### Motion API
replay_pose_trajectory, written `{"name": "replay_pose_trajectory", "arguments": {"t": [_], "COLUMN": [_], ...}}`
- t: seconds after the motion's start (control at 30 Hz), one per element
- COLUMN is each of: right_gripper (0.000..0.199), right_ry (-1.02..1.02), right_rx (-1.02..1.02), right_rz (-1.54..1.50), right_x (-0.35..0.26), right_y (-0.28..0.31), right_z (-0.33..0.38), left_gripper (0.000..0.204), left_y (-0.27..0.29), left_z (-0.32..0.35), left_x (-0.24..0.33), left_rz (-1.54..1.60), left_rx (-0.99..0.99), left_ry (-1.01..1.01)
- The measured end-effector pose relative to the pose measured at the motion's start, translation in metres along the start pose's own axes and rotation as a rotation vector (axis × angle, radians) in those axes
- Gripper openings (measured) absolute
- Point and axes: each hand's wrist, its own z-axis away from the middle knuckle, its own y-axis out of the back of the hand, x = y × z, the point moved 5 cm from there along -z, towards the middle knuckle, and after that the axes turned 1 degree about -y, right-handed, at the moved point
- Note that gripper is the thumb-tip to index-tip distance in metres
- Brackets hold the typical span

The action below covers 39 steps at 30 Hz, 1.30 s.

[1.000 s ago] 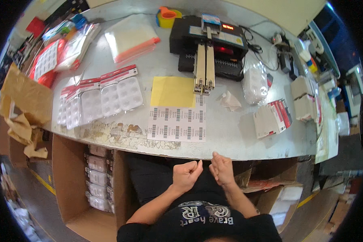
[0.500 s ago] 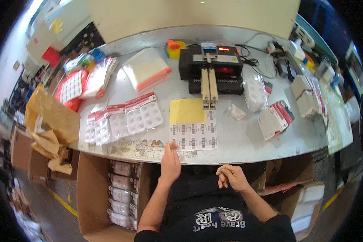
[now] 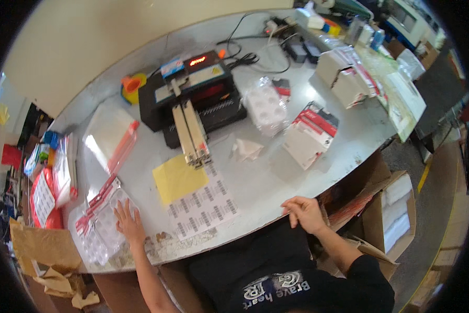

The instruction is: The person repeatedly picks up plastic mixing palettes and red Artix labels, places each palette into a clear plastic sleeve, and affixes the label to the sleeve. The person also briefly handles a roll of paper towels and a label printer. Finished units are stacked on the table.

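My left hand (image 3: 128, 223) lies open, fingers spread, on the right side of a row of clear plastic packs (image 3: 100, 224) with round bumps and red-and-grey card tops. The packs overlap at the table's left front. Beside them to the right is a sheet of white labels (image 3: 202, 209) with barcodes, and a yellow sheet (image 3: 179, 178) covers its upper left part. My right hand (image 3: 306, 214) hovers near the front edge, its thumb and fingers curled together. Whether anything small is pinched there I cannot make out.
A black machine (image 3: 193, 96) with a lit red display stands behind the sheets. Right of it lie a crumpled white paper (image 3: 246, 149), a bagged pack (image 3: 266, 107) and stacked red-and-white cards (image 3: 311, 134). An open carton (image 3: 399, 219) sits below the right edge.
My left hand has moved left from beside the label sheet onto the plastic packs, and its fingers have spread. My right hand stays curled near the table edge. The view has turned.
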Motion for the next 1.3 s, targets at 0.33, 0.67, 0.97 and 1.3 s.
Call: {"name": "replay_pose_trajectory", "arguments": {"t": [0.33, 0.67, 0.97, 1.3], "right_gripper": [0.045, 0.040, 0.046, 0.088], "right_ry": [-0.025, 0.689, 0.547, 0.291], "right_rx": [0.521, 0.613, 0.689, 0.576], "right_rz": [0.400, 1.015, 0.996, 1.403], "right_x": [-0.062, -0.205, -0.133, -0.134], "right_y": [0.090, 0.066, 0.117, 0.101], "right_z": [0.055, -0.123, -0.143, -0.129], "left_gripper": [0.029, 0.098, 0.087, 0.076], "left_y": [0.029, -0.055, -0.099, 0.024], "left_z": [0.024, -0.060, -0.076, -0.006], "left_x": [0.190, 0.436, 0.491, 0.403], "left_rz": [0.647, 1.428, 1.219, 1.547], "left_rx": [0.030, -0.911, -0.796, -0.199], "left_ry": [-0.804, 0.343, 0.306, -0.228]}}
